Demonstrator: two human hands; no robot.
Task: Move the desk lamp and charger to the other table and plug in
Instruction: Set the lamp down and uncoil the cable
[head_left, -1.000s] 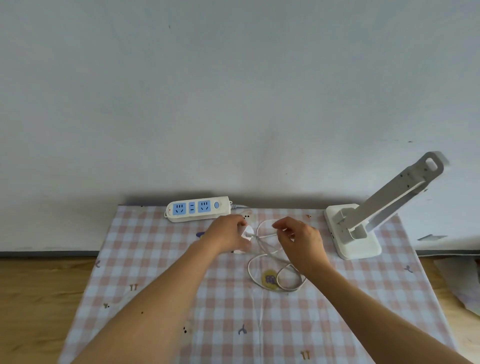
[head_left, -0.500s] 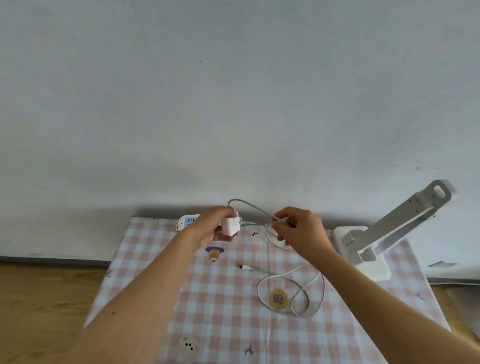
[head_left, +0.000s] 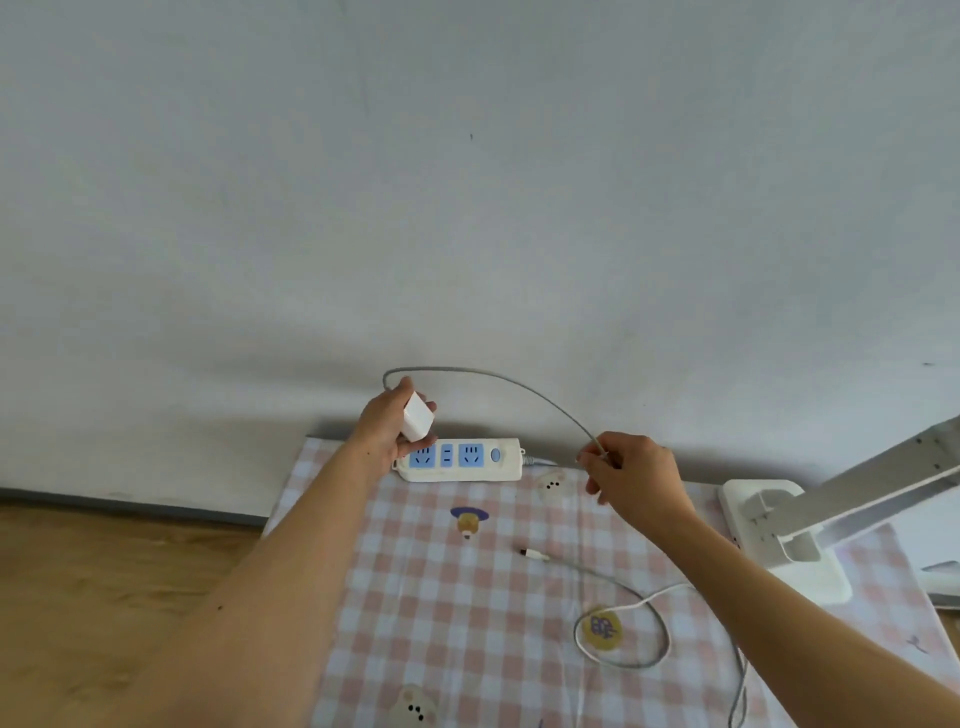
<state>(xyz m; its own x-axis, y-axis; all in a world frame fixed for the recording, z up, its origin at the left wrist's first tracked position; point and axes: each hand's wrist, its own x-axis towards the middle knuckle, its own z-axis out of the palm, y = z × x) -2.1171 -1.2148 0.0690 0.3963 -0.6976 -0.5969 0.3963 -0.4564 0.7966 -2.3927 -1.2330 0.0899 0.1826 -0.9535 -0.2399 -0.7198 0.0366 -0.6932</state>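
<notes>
My left hand (head_left: 387, 423) grips the white charger block (head_left: 417, 417) in the air, just above the left end of the white and blue power strip (head_left: 460, 460). From the block a grey cable (head_left: 519, 387) arcs up and right to my right hand (head_left: 631, 470), which pinches it. The rest of the cable loops on the cloth (head_left: 623, 642), its free plug end (head_left: 535, 554) lying loose. The white desk lamp (head_left: 795, 527) stands on its base at the right, arm folded and slanting up to the right.
A pink and white checked cloth (head_left: 441, 613) covers the table, which stands against a pale wall (head_left: 467, 208). Wooden floor (head_left: 104, 571) lies to the left. Something white (head_left: 943, 582) sits beyond the table's right edge.
My left hand has lifted the charger block off the cloth to above the power strip. My right hand has risen with the cable, drawing it into an arc. The view has tilted upward.
</notes>
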